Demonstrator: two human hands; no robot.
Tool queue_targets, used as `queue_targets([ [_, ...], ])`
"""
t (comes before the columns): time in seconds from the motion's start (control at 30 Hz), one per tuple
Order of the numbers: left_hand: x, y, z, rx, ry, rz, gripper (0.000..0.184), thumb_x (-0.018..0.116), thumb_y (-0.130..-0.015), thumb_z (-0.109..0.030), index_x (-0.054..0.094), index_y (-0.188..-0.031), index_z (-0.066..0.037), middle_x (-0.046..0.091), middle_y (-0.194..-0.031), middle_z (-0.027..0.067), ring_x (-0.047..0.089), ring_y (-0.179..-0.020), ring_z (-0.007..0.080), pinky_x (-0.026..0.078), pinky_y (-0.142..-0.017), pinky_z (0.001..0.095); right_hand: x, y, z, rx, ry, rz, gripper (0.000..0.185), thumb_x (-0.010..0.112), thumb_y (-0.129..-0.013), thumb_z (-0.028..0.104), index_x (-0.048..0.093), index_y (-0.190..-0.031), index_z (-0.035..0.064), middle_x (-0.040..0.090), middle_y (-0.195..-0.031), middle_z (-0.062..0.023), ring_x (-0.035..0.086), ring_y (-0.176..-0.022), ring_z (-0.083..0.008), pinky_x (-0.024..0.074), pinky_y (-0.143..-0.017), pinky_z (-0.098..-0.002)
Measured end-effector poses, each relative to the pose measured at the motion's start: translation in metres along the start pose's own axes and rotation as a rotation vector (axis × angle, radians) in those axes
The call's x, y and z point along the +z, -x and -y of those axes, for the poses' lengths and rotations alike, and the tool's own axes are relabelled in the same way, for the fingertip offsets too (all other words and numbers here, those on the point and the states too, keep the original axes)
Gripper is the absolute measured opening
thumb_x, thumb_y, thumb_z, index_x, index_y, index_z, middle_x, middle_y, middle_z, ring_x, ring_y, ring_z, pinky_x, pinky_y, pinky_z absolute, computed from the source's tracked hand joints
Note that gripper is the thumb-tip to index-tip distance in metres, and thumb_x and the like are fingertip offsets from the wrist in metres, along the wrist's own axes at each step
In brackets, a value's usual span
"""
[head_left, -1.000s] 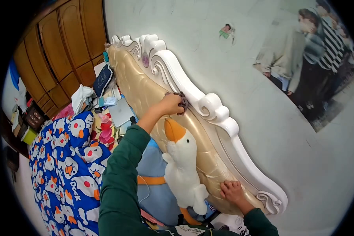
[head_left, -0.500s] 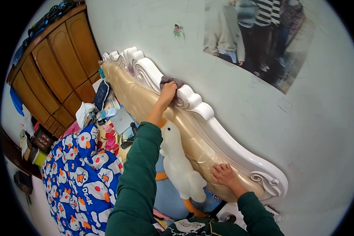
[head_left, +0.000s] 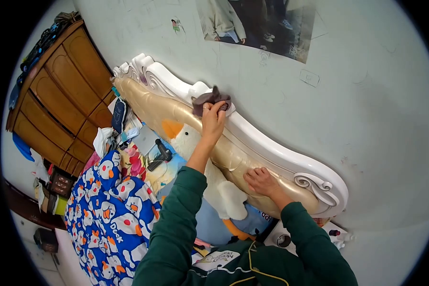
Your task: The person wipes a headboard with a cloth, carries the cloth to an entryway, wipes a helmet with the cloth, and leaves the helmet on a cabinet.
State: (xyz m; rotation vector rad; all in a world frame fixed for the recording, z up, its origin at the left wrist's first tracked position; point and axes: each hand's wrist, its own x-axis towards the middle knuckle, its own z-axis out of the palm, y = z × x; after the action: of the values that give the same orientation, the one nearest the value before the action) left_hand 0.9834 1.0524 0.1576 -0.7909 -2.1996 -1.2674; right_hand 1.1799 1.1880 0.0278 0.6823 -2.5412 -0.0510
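Head view: my left grip pinches a dark cloth against white trim, plush goose below it. Right grip open on gold padding.

Even, moderately bright indoor light, soft glare on the white carved trim, fisheye-curved edges blackening at corners.

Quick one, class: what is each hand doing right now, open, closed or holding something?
Left hand: closed on a grey-brown cloth at the white headboard rim.
Right hand: open, resting on the gold padding.
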Motion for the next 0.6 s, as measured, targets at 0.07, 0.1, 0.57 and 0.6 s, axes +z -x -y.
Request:
queue_targets([
  [0.07, 0.000, -0.005, -0.002, 0.105, -0.191, -0.030, 0.030, 0.050, -0.076, -0.015, 0.062, -0.100, -0.004, 0.049, -0.091, 0.0197, 0.050, -0.082, 0.0336, 0.042, -0.076, 0.0416, 0.001, -0.001, 0.000, 0.004, -0.024, -0.011, 0.035, 0.061, -0.067, 0.026, 0.054, -0.099, 0.0134, 0.050, -0.091, -0.0026, 0.048, -0.082, -0.0174, 0.0367, -0.070, -0.0310],
  [0.1, -0.004, -0.016, -0.005, 0.159, -0.247, 0.030, 0.027, 0.050, -0.077, -0.016, 0.062, -0.096, -0.003, 0.050, -0.094, 0.0227, 0.051, -0.085, 0.0362, 0.043, -0.076, 0.0437, 0.002, 0.000, 0.001, 0.010, -0.047, -0.012, 0.034, 0.061, -0.067, 0.026, 0.054, -0.098, 0.0133, 0.049, -0.091, -0.0025, 0.048, -0.082, -0.0175, 0.0367, -0.070, -0.0312],
  [0.57, 0.014, 0.069, -0.025, -0.003, -0.393, 0.168, 0.023, 0.048, -0.078, -0.011, 0.051, -0.092, 0.007, 0.057, -0.074, 0.0220, 0.057, -0.069, 0.0393, 0.046, -0.068, 0.0454, -0.001, 0.003, 0.000, 0.009, -0.069, -0.026, 0.035, 0.064, -0.065, 0.026, 0.053, -0.095, 0.0125, 0.050, -0.089, -0.0019, 0.049, -0.083, -0.0182, 0.0375, -0.071, -0.0314],
  [0.6, 0.009, 0.079, -0.003, -0.128, -0.319, -0.004, 0.028, 0.047, -0.078, -0.010, 0.048, -0.101, 0.006, 0.056, -0.079, 0.0239, 0.055, -0.075, 0.0413, 0.044, -0.072, 0.0460, 0.000, 0.001, 0.000, 0.011, -0.059, -0.033, 0.034, 0.064, -0.064, 0.026, 0.053, -0.094, 0.0124, 0.050, -0.089, -0.0021, 0.049, -0.082, -0.0182, 0.0374, -0.071, -0.0313],
])
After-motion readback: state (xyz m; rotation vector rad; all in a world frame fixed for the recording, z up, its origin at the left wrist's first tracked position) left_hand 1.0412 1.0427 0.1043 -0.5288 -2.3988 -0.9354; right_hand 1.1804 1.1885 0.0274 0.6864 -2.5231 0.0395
